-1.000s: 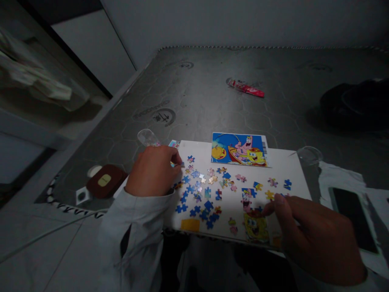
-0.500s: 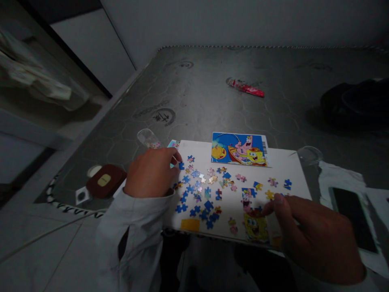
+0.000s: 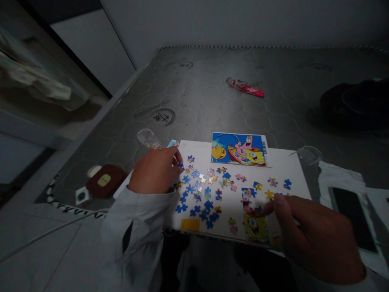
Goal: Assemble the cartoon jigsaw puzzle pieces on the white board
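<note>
Loose jigsaw pieces (image 3: 190,188), mostly blue, lie scattered over a white board (image 3: 291,162). My left hand (image 3: 154,170) is at the board's left edge, its fingers closed at a small blue jigsaw piece (image 3: 180,165), partly hidden by the fingertips. On the right, my right hand (image 3: 319,233) rests low with the other fingers curled. Its thumb and index fingertip are apart, and I see nothing between them. That index finger reaches the edge of a joined puzzle section (image 3: 255,227) with a yellow face and a pink figure; the hand covers some of the board.
A picture card (image 3: 238,149) lies at the board's back edge. Clear plastic cups (image 3: 148,138) stand left and right. A brown case (image 3: 106,181) sits left, a phone (image 3: 352,219) on tissue right. Farther back are a red wrapper (image 3: 246,88) and a dark object (image 3: 355,103).
My left hand and sleeve have shifted slightly to the right, and the fingertips cover more of the blue piece. My right hand looks the same.
</note>
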The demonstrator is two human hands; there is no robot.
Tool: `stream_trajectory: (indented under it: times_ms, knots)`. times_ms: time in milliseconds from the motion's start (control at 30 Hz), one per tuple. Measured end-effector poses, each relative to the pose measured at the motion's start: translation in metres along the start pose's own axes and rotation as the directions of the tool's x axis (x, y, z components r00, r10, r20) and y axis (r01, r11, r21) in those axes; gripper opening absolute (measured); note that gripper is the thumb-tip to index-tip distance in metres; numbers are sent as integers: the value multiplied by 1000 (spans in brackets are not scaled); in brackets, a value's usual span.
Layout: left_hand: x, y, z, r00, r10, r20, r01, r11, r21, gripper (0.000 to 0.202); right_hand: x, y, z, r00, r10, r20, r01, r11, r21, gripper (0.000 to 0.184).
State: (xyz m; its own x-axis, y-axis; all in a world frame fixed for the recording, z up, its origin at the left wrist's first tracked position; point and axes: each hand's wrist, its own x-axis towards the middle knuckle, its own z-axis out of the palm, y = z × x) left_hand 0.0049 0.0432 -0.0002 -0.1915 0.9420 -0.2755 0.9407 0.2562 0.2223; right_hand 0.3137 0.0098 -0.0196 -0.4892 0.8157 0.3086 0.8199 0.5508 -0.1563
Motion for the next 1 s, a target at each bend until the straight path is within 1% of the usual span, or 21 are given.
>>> stream_trajectory:
  times_ms: [100, 167, 267, 367, 433, 500, 567, 667, 733, 833, 1000]
  knots:
    - [-2, 2, 0, 1000, 17, -11, -17, 1000, -3, 9, 0, -1, 0, 999, 42, 26, -42, 999, 4, 48]
    - [-3, 4, -1, 999, 32, -12, -32, 999, -2, 9, 0, 1, 1, 1000, 10, 17, -10, 1000, 8, 47]
    - [-5, 7, -3, 999, 46, -28, -46, 999, 6, 17, 0, 7, 2, 998, -57, -18, 57, 998, -4, 43]
    - [-5, 9, -5, 996, 70, -47, -68, 997, 44, 21, 1, 9, 1, 996, -83, -26, 83, 996, -22, 44]
    - [-5, 10, -6, 994, 87, -59, -84, 995, 54, 20, 1, 7, 0, 997, -70, -13, 69, 997, -21, 45]
    - [-5, 10, -6, 993, 89, -79, -86, 995, 45, 19, 1, 3, -1, 1000, -27, -5, 27, 1000, -13, 47]
    - [-4, 10, -6, 992, 78, -95, -75, 997, 35, 18, 1, -1, -2, 1000, 15, 1, -15, 1000, -6, 48]
    - [-5, 11, -7, 994, 49, -102, -45, 998, 33, 16, 1, -2, -2, 1000, 25, 10, -25, 1000, -6, 50]
    - [-6, 12, -8, 994, 28, -102, -26, 999, 24, 17, 1, 0, -1, 1000, 8, 11, -8, 1000, -5, 48]
    - [-7, 14, -11, 995, -8, -103, 8, 1000, 1, 22, 1, 3, 0, 999, -40, -17, 40, 999, 0, 46]
    - [-9, 17, -13, 994, -36, -106, 33, 999, -29, 21, 1, 6, 0, 998, -52, -17, 52, 999, -6, 45]
